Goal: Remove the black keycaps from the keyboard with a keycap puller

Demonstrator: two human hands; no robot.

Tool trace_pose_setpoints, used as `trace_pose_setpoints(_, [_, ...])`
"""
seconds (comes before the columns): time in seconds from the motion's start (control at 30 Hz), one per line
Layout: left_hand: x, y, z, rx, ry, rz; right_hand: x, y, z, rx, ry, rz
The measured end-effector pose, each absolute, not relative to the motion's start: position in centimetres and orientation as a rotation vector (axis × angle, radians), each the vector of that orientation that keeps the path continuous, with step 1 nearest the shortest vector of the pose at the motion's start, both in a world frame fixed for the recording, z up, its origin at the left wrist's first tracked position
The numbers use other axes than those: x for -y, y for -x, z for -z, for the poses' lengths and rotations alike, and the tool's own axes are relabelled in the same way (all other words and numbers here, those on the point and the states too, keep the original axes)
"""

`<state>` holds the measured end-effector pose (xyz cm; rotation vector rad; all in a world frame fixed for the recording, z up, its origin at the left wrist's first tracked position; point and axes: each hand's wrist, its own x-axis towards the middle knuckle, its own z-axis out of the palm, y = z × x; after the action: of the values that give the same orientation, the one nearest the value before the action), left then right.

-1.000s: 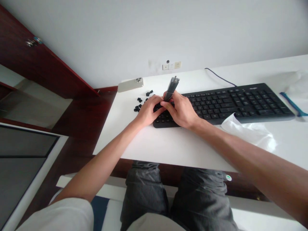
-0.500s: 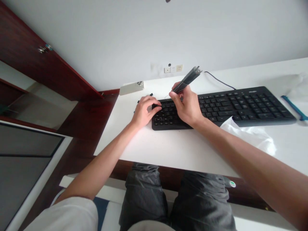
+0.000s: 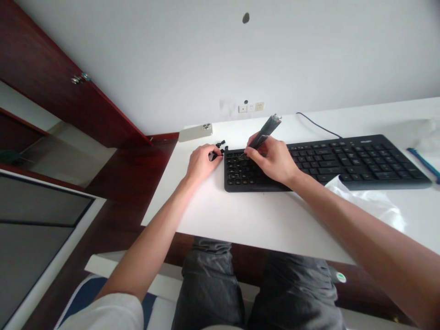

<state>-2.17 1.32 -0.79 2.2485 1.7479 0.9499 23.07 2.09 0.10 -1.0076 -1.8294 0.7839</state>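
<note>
A black keyboard (image 3: pixel 330 160) lies across the white desk. My right hand (image 3: pixel 275 158) rests over its left part, closed round a dark grey keycap puller (image 3: pixel 266 130). The puller slants up and right, with thin wire showing at its lower end by the keys. Just off the keyboard's left edge, my left hand (image 3: pixel 202 161) pinches a small black keycap (image 3: pixel 222 151) between thumb and index finger. Several loose keycaps (image 3: pixel 220 143) lie on the desk beyond those fingertips. The fingers of my right hand hide some of the keys.
A phone (image 3: pixel 195 132) lies face down at the desk's back left corner. White crumpled tissue (image 3: pixel 369 201) sits against the keyboard's front edge. On the right are a blue stick-like item (image 3: pixel 424 164) and a cable (image 3: pixel 318 123) behind the keyboard. Wall sockets (image 3: pixel 251 107) are at the back.
My left hand has moved off the keyboard's top left corner to the loose keycaps beside it. The puller's upper end has dipped and moved slightly left. The camera view has tilted slightly.
</note>
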Motion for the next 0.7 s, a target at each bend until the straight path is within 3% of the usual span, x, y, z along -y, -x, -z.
trace_pose_setpoints(0.33, [-1.1, 2.0, 0.4, -1.751, -2.334, -0.907, -1.8, -23.3, -0.8, 1.926, 0.989, -0.743])
trace_pose_setpoints(0.7, [0.4, -0.4, 0.0, -1.211, -2.437, -0.91, -2.4, -24.5, -1.4, 2.143, 0.952, -0.762])
